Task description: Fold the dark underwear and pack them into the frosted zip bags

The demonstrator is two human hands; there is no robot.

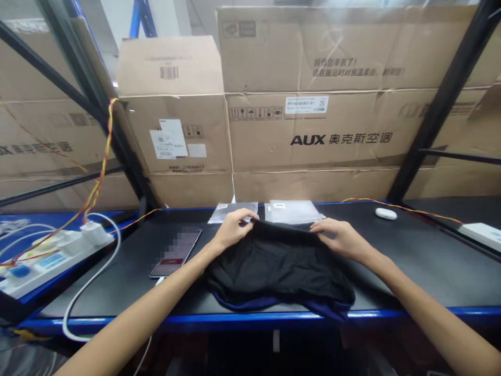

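Observation:
A black piece of fabric, perhaps a garment (pixel 289 266), lies on the dark shelf top (pixel 422 266), with a dark blue layer showing along its near edge. My left hand (pixel 236 227) pinches its far left corner between thumb and fingers. At the far right corner, my right hand (pixel 335 235) grips the same edge, so the far hem stretches between both hands. The near part of the fabric hangs slightly over the blue front rail (pixel 195 319). Just beyond the cloth lie two flat plastic packets, a left packet (pixel 223 211) and a right packet (pixel 291 211).
To the left rests a phone (pixel 182 255) with a white cable. A power strip (pixel 55 256) with plugs sits further left, and another white strip (pixel 483 235) at the right. A small white case (pixel 385 213) lies at back right. Large cardboard boxes (pixel 332 183) stand behind.

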